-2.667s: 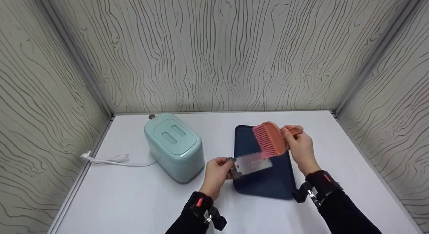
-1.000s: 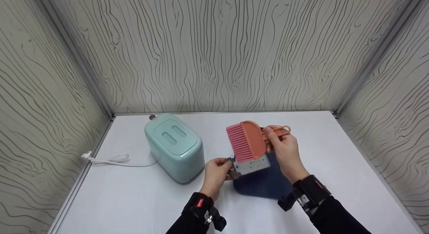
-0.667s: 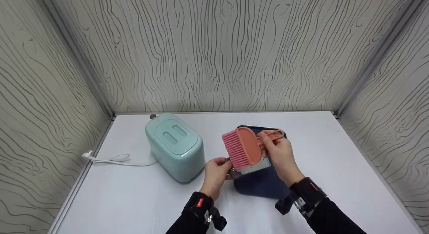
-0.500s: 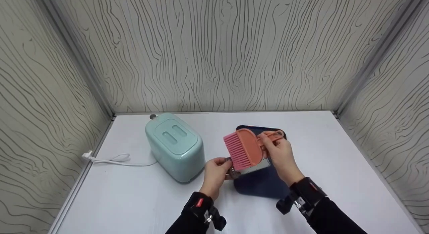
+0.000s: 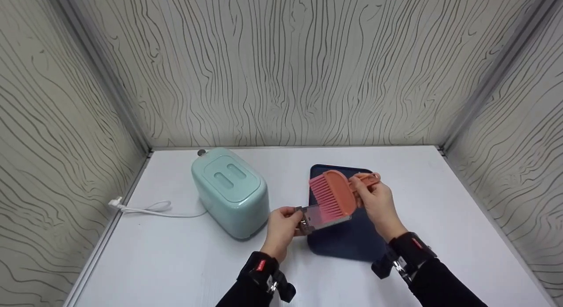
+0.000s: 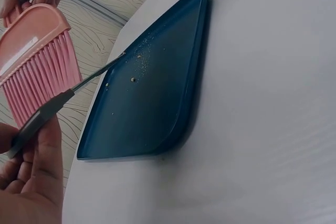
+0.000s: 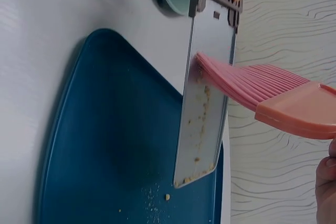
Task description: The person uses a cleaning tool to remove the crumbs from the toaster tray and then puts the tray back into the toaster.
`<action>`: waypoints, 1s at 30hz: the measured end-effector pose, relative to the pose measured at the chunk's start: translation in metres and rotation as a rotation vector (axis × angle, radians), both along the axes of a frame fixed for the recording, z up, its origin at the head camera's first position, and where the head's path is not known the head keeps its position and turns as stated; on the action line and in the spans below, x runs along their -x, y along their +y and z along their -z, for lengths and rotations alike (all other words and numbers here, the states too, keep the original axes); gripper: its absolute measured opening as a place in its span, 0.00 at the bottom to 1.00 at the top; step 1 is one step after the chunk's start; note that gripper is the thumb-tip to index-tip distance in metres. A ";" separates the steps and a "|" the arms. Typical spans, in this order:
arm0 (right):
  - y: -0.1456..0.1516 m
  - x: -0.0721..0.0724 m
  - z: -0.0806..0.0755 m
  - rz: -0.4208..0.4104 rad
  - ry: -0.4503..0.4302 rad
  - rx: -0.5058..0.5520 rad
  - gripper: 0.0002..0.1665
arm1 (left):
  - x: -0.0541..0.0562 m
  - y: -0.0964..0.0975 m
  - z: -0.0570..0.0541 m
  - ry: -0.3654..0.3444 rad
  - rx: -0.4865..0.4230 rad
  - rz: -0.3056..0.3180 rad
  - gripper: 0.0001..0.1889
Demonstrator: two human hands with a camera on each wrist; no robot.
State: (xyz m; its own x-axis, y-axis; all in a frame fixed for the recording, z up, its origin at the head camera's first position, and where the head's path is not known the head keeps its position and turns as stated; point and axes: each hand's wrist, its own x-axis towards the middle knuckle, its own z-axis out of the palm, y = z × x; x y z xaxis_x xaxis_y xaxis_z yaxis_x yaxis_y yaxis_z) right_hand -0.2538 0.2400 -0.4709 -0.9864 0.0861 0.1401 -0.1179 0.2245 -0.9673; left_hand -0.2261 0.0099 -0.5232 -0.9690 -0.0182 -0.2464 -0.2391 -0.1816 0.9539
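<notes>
My left hand (image 5: pixel 281 231) pinches the grey end of a toaster's metal crumb tray (image 5: pixel 313 218), which is held above a dark blue tray (image 5: pixel 352 245). By its looped handle, my right hand (image 5: pixel 379 206) grips an orange brush (image 5: pixel 342 193) with pink bristles. Those bristles bend against the plate's surface in the right wrist view. Crumbs (image 7: pixel 203 116) lie along the plate, several at its far edge. More crumbs (image 6: pixel 140 59) are scattered on the blue tray. In the left wrist view the crumb tray (image 6: pixel 50 109) shows edge-on, sloping over the blue tray.
A mint-green toaster (image 5: pixel 231 201) lies left of my hands, its slotted base facing up. Its white cord and plug (image 5: pixel 115 203) trail to the table's left edge. Patterned panels (image 5: pixel 281 69) stand behind and at both sides of the white table (image 5: pixel 176 263).
The brush first went left across the crumb tray toward its grey end, and since half a second ago has moved back right along the plate. My left hand has stayed in place.
</notes>
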 end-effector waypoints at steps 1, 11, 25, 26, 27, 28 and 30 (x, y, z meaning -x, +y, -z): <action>0.002 0.000 0.000 0.006 -0.001 -0.011 0.23 | 0.000 0.000 0.000 -0.001 -0.001 0.001 0.10; 0.024 0.002 0.005 0.077 -0.009 -0.128 0.25 | 0.001 -0.003 0.001 0.001 0.019 0.012 0.10; 0.047 0.007 0.010 0.173 -0.007 -0.225 0.24 | 0.000 -0.004 -0.002 0.017 0.012 0.020 0.08; 0.048 0.007 0.010 0.176 -0.007 -0.226 0.24 | 0.000 -0.004 -0.001 0.020 0.010 0.019 0.08; 0.049 0.007 0.010 0.176 -0.007 -0.225 0.25 | 0.000 -0.003 -0.001 0.022 0.006 0.017 0.09; 0.049 0.007 0.010 0.177 -0.006 -0.225 0.25 | 0.000 -0.003 -0.001 0.023 0.001 0.015 0.09; 0.050 0.007 0.011 0.177 -0.008 -0.222 0.26 | 0.000 -0.002 -0.001 0.023 -0.009 0.011 0.09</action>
